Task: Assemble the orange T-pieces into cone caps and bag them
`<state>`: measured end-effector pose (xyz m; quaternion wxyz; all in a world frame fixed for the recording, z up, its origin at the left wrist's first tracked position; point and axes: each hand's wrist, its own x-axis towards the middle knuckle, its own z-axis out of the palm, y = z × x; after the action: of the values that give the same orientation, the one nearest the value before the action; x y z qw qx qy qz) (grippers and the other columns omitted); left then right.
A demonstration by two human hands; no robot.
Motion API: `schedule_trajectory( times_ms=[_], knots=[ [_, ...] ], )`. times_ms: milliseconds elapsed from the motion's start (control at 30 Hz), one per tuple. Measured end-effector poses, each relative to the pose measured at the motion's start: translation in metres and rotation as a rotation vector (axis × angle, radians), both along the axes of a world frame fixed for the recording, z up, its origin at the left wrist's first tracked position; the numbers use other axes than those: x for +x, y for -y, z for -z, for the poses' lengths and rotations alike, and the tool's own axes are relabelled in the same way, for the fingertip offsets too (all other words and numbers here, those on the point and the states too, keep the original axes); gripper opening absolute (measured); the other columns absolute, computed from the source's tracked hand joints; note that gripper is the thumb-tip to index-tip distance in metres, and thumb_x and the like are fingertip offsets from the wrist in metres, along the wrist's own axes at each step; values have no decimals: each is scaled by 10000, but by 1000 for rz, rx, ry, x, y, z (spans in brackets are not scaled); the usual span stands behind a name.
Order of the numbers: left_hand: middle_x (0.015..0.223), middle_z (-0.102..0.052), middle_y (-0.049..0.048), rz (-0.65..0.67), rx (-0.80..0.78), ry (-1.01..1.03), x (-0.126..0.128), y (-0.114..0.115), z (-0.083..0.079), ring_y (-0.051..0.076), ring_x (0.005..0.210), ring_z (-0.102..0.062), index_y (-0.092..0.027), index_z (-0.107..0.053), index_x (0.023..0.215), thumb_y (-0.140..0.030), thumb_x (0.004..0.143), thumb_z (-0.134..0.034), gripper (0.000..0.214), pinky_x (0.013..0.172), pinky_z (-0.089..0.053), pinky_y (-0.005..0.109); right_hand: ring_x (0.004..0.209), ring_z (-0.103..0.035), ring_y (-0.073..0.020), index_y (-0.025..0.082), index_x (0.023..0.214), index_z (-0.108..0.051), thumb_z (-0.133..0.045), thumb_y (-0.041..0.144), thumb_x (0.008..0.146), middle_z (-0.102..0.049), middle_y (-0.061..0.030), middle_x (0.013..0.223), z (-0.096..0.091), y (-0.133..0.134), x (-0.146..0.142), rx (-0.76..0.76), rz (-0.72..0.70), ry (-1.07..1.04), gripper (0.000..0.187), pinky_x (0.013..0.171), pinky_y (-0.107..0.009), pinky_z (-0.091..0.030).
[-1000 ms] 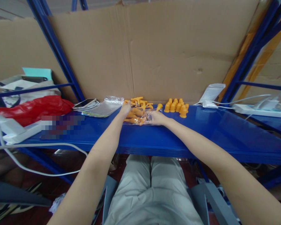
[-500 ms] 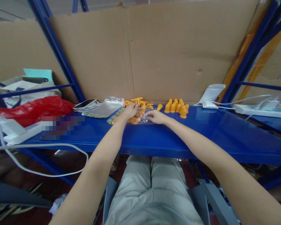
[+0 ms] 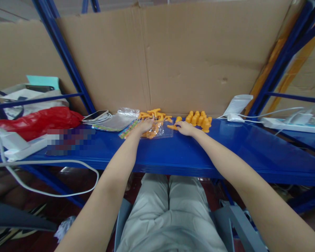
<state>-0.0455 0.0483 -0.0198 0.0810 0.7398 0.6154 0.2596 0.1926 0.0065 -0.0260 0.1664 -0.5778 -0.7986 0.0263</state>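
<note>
My left hand is at the left side of a clear plastic bag, its fingers closed on the bag; the fingertips show poorly. Orange plastic pieces lie inside the bag, and its colourful printed strip sticks out under my left wrist. My right hand, just right of the bag, pinches a long orange plastic piece that points left. Right behind these fingers stands an orange cup-like piece. A pile of loose orange pieces lies beyond the bag.
Several orange cup-like pieces stand grouped on the blue shelf, right of my right hand. To the left lie flat clear packets, a phone with a white cable and a red bag. Cardboard closes off the back.
My right hand has moved right, off the bag, and now an orange piece shows in its fingers. My left hand has shifted slightly left and lies flatter over the bag.
</note>
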Motion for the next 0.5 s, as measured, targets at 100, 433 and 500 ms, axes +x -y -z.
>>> schedule_trajectory(
  times_ms=[100,433,500],
  knots=[
    [1519,-482,125,-13,-53,-38,-5,2,-3,210,1443,-421,-140,-575,1387,-298,998,-288,509,1193,-278,324,1225,-602,-282,231,1327,-638,-471,321,983,-649,-101,1304,3,-3,2,32,-59,4,393,1025,-417,-484],
    [1538,-446,154,-44,-59,-59,-6,8,-4,205,1447,-416,-78,-523,1426,-315,1018,-186,579,1194,-263,308,956,-667,-207,158,1056,-730,-401,357,1028,-699,-96,989,-11,5,-6,-35,-78,-14,386,857,-290,-491],
    [1532,-460,142,-49,-53,-52,-7,8,-3,202,1444,-421,-92,-533,1422,-312,1020,-194,570,1193,-262,305,841,-672,-182,147,930,-724,-423,345,1017,-711,-71,883,-13,5,-2,-44,-68,-43,371,751,-253,-482]
  ],
)
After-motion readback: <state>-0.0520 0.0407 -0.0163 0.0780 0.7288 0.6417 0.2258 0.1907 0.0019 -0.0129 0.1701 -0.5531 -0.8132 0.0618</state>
